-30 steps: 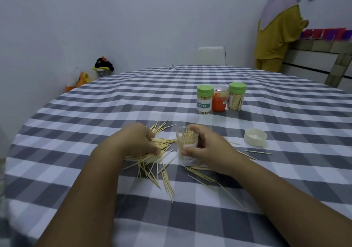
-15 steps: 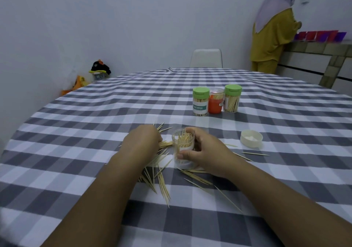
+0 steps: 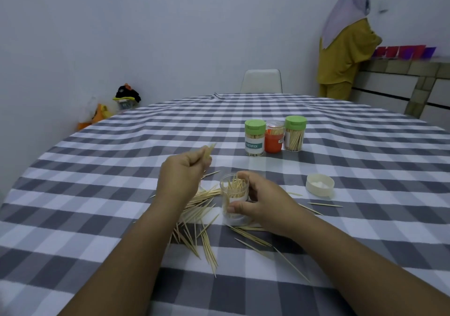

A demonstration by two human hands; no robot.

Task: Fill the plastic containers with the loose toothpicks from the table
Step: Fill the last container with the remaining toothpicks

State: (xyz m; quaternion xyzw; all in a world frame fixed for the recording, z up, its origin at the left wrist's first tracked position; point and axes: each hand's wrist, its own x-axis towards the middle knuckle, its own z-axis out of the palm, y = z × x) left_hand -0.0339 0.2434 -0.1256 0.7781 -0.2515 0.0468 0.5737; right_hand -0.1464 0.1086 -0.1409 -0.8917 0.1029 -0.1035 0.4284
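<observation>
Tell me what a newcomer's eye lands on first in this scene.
First, the left hand raised over the checked tablecloth, pinching a small bunch of toothpicks, while the right hand grips an open clear container part-filled with picks. Loose toothpicks lie scattered beneath both hands. Behind stand three filled containers, two with green lids.

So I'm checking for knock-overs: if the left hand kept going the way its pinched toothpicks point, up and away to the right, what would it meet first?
Probably nothing close: the left hand has bare tablecloth ahead; further on, likely the green-lidded toothpick jar, though depth is unclear.
</observation>
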